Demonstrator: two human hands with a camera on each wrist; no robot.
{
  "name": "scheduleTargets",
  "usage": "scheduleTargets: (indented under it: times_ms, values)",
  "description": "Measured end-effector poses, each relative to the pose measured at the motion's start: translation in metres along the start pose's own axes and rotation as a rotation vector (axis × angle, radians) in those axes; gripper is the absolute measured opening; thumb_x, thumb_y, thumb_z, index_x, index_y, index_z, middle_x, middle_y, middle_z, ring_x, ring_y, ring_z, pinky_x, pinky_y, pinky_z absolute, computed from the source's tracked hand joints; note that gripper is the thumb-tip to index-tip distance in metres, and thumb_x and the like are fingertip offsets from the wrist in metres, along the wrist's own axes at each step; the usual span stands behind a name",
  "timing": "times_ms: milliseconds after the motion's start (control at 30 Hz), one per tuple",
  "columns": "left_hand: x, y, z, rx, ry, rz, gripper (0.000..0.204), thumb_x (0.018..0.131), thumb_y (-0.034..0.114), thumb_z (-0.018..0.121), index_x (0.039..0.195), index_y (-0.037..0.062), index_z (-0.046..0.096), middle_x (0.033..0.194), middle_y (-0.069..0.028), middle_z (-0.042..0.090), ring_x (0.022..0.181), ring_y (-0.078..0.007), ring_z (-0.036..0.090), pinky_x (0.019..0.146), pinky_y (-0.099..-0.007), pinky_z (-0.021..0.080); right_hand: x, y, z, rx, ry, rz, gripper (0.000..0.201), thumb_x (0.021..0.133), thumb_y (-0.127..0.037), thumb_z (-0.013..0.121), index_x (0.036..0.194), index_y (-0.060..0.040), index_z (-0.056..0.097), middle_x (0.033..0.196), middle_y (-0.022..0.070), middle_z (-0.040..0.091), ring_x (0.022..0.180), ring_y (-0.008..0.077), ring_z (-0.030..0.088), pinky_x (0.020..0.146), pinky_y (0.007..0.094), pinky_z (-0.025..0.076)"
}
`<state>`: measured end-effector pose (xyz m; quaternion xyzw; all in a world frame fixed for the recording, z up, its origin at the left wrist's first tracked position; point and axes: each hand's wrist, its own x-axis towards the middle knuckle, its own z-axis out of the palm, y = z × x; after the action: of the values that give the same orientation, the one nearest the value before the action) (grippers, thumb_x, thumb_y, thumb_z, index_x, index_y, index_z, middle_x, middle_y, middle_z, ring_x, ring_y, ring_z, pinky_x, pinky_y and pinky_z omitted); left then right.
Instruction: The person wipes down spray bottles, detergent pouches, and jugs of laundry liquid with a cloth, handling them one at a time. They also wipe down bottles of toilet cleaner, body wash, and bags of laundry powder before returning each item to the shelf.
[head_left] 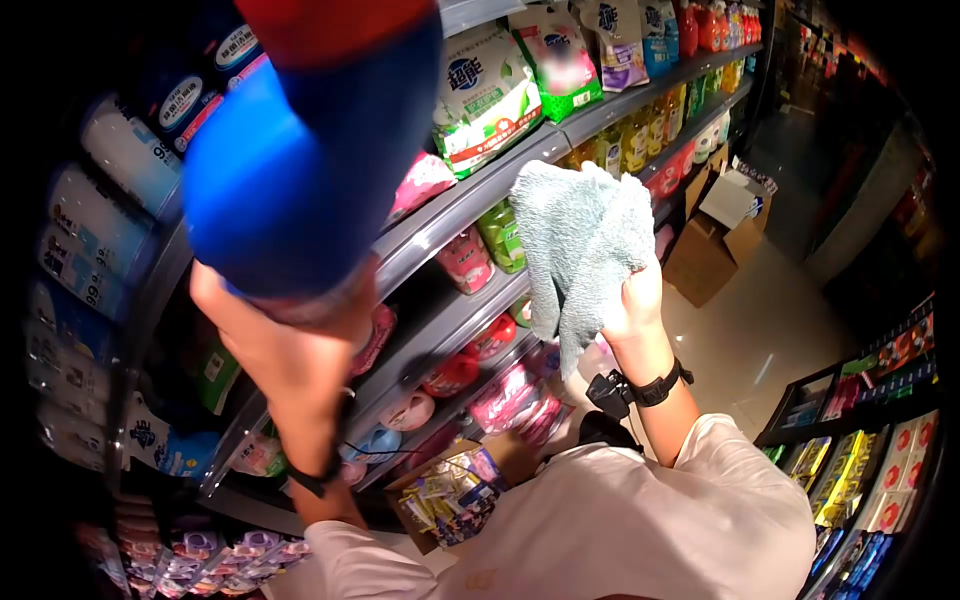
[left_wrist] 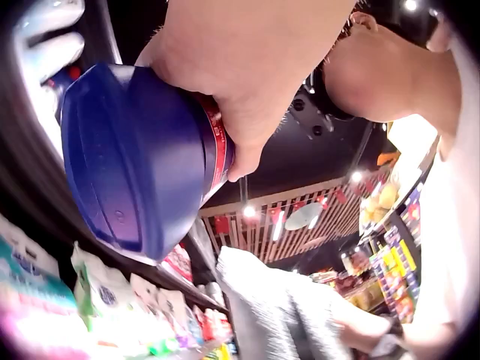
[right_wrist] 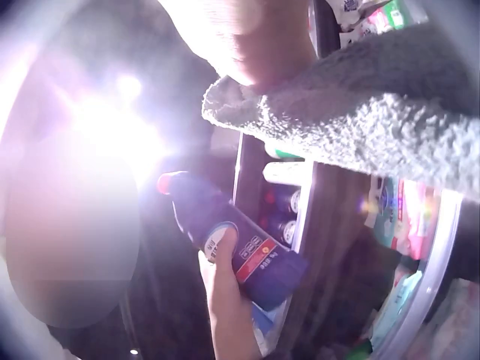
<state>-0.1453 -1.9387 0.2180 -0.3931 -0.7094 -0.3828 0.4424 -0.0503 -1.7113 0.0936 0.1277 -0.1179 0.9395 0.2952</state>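
A large dark blue bottle with a red cap is held up in front of the shelves by my left hand. In the right wrist view, the thumb lies across its label, and the bottle leans with its cap toward the upper left. The left wrist view shows the bottle's base close up. My right hand grips a grey-green towelling cloth, which hangs in folds beside the shelf edge. The cloth covers most of the right fingers in the head view.
Shelves of bagged detergent and bottles run along the front. More blue bottles stand on a shelf. On the floor are an open carton and a box of small packets. Another stocked rack stands at right.
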Motion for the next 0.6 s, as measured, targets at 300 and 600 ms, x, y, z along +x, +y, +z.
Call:
scheduleTargets:
  times_ms: [300,600]
  values:
    - [-0.220,0.032,0.049,-0.447,-0.314,-0.879,0.096,0.059,0.021,0.091,0.133,-0.0009,0.034,0.120,-0.0216,0.056,0.109,-0.0299,0.058,0.092,-0.0418,0.047,-0.058,0.061,-0.013,-0.689,-0.026,0.101,0.049,0.093,-0.020,0.066,0.134,-0.0003,0.047,0.121,0.0072,0.060,0.110,0.0155,0.057,0.100,0.0334,0.045]
    - [-0.253,0.033,0.024,-0.545,-0.275,-1.071,0.094,0.057,0.003,0.088,0.132,0.0028,0.031,0.124,-0.0129,0.047,0.111,-0.0221,0.052,0.092,-0.0366,0.048,-0.080,0.087,-0.070,-1.500,-0.431,-0.021,0.035,0.088,-0.033,0.066,0.112,-0.0082,0.068,0.099,0.0121,0.070,0.087,0.0228,0.068,0.079,0.0321,0.053]
